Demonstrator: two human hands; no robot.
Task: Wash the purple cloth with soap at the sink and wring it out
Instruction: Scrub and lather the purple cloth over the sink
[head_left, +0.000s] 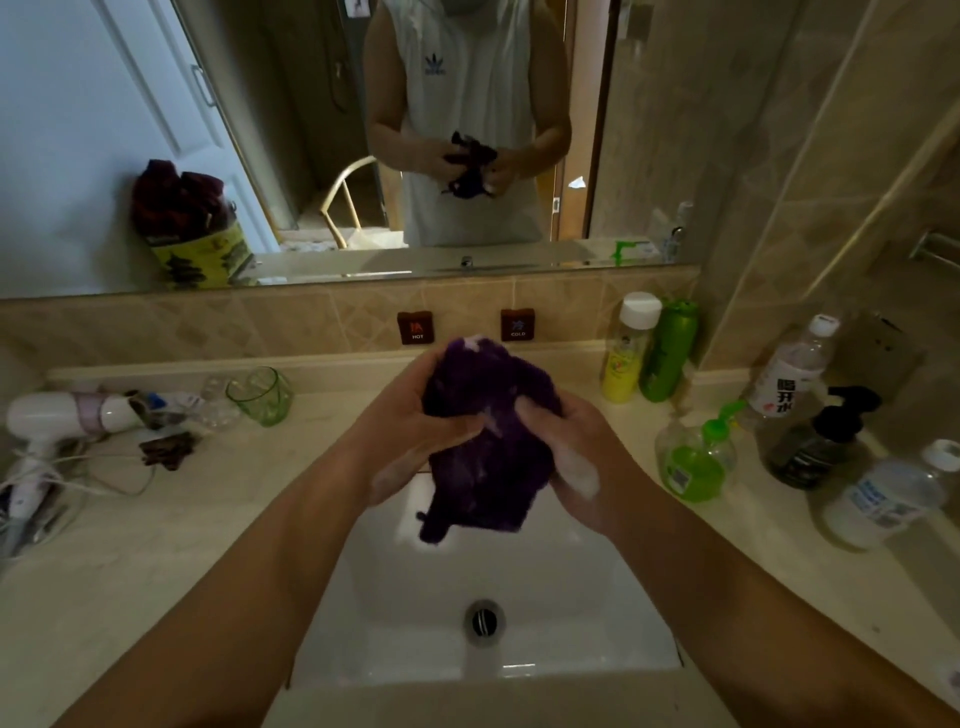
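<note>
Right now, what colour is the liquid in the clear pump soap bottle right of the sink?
Bright green, with a green pump top, on the clear pump soap bottle; head view.

A beige counter (597, 582) surrounds the white sink (519, 597). A hairdryer (67, 415) and green glass (260, 396) lie left. Bottles (644, 353) and a green soap dispenser (696, 460) stand right.

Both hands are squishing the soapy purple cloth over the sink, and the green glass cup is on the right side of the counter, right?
Not quite. In the head view, the green glass cup stands on the left side of the counter. The rest holds.
</note>
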